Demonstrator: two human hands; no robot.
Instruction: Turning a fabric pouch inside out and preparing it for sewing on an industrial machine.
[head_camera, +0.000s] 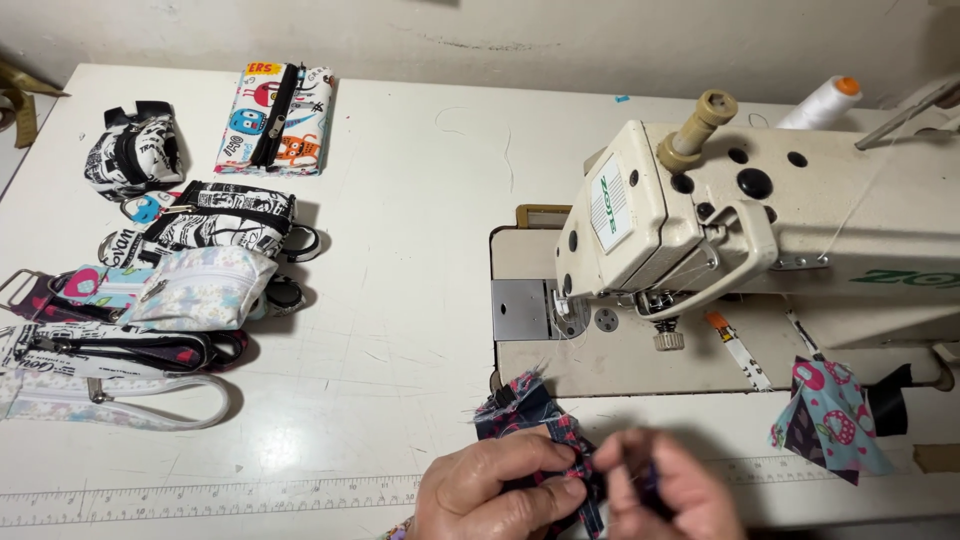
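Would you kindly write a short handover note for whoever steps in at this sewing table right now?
Left hand and right hand both pinch a small dark patterned fabric piece at the table's near edge. The cream sewing machine has nothing under its needle. Finished printed zip pouches lie in a pile at far left. This piece is not yet at the machine.

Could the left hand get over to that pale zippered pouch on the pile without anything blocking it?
Probably yes: bare white table lies between the left hand and the pale pouch, but that hand is pinching the dark patterned fabric.
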